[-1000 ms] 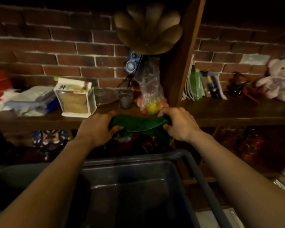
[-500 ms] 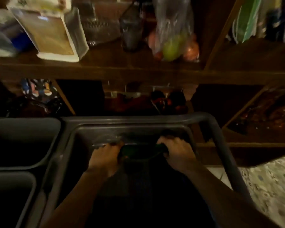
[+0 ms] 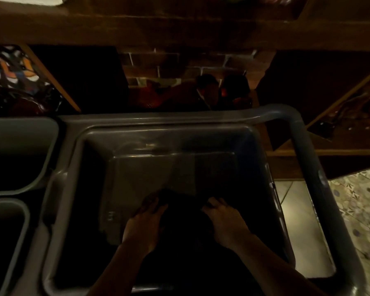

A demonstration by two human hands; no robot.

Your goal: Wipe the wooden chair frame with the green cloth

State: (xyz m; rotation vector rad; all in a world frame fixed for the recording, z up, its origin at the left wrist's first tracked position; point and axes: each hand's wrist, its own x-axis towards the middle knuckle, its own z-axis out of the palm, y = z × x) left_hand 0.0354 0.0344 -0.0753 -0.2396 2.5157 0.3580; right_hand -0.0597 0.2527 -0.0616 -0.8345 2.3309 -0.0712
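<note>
Both my hands are low inside a deep grey plastic tub (image 3: 201, 133) on a cart. My left hand (image 3: 144, 223) and my right hand (image 3: 224, 221) grip the two ends of the green cloth (image 3: 183, 201), which looks almost black in the dim light and lies near the tub's floor. No wooden chair frame is visible in the head view; only a dark wooden shelf (image 3: 179, 28) runs across the top.
The grey cart handle bar (image 3: 308, 150) curves around the tub's right side. Two smaller grey bins (image 3: 19, 129) sit at the left. Dark objects (image 3: 212, 92) lie under the shelf against a brick wall. Patterned floor tiles (image 3: 359, 206) show at the right.
My hands have carried the cloth down from shelf height into the tub, now near its floor. The view has tilted further downward, so the shelf items have left the frame.
</note>
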